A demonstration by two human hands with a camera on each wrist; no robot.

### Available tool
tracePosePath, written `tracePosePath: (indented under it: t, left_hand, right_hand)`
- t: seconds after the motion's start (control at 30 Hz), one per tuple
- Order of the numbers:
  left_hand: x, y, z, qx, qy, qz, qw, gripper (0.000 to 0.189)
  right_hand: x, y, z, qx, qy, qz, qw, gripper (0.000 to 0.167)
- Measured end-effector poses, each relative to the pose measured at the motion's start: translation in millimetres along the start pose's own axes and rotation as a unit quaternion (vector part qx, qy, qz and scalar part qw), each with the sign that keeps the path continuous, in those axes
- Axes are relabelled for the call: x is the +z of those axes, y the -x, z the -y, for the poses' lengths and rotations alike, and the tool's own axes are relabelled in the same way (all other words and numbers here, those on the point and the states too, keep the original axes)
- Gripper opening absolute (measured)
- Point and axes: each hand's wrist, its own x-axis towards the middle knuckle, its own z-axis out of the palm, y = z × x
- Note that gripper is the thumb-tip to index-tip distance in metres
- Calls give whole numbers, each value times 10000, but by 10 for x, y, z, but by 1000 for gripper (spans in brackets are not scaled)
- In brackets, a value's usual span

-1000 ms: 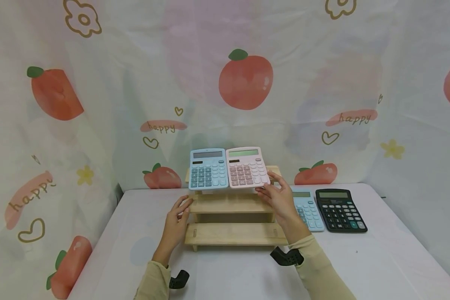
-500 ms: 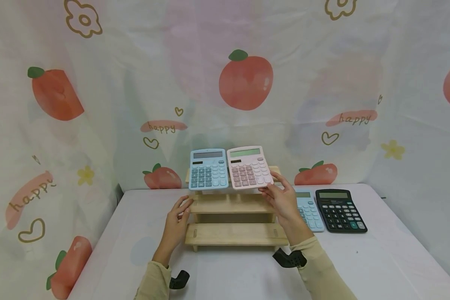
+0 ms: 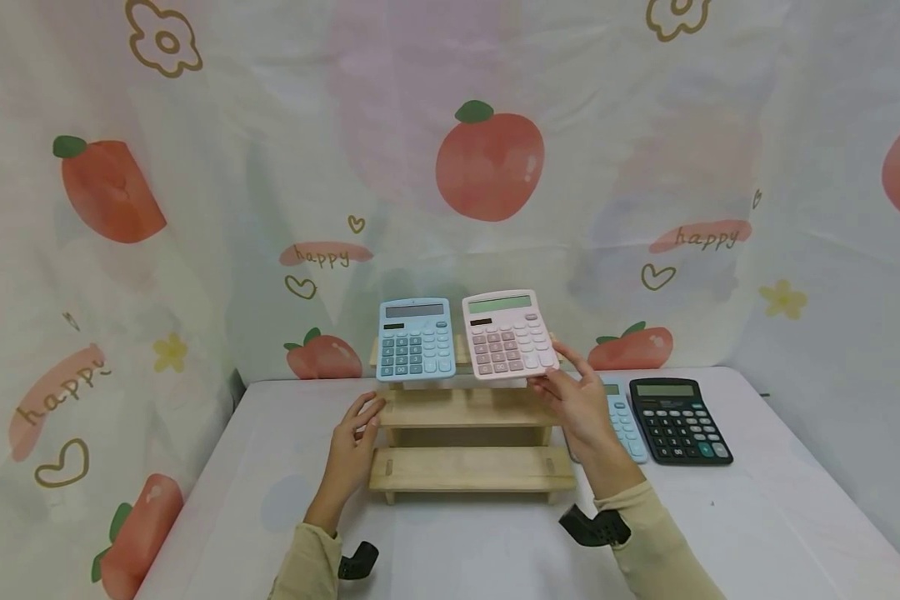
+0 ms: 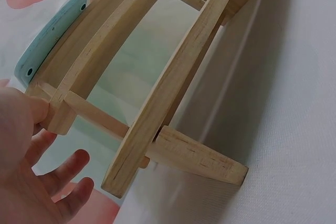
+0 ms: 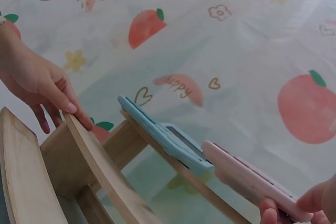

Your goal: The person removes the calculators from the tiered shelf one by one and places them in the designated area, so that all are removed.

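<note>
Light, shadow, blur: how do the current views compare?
Head: brightest and evenly lit, black calculator keys distinguishable; left wrist: dimmer, with a broad soft shadow on the white table beside the wooden rack; right wrist: also dim, no strong glare on the pink calculator.

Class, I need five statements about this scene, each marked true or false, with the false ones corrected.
1. The right hand holds the pink calculator. True.
2. The black calculator lies on the table. True.
3. The wooden rack has five shelves. False: it has three.
4. The left hand touches the wooden rack. True.
5. The pink calculator lies flat on the table. False: it is held up, tilted, near the upper blue calculator.
</note>
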Motion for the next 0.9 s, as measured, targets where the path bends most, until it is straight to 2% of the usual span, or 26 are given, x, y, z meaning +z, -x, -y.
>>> tracePosePath:
  t: [0.1,0.4,0.9]
  left_hand:
    - [-8,4,-11,-86,5,34,10000,35]
    - [-11,0,1,109,23,6,9999,35]
    - [-8,5,-11,72,70,-28,9999,34]
  right_hand:
    - [-24,23,11,-35,-26,-10,10000,52]
    - [-136,107,18,-231,107,50,9997,51]
    - [-296,283,86,-342,299,85,9989,47]
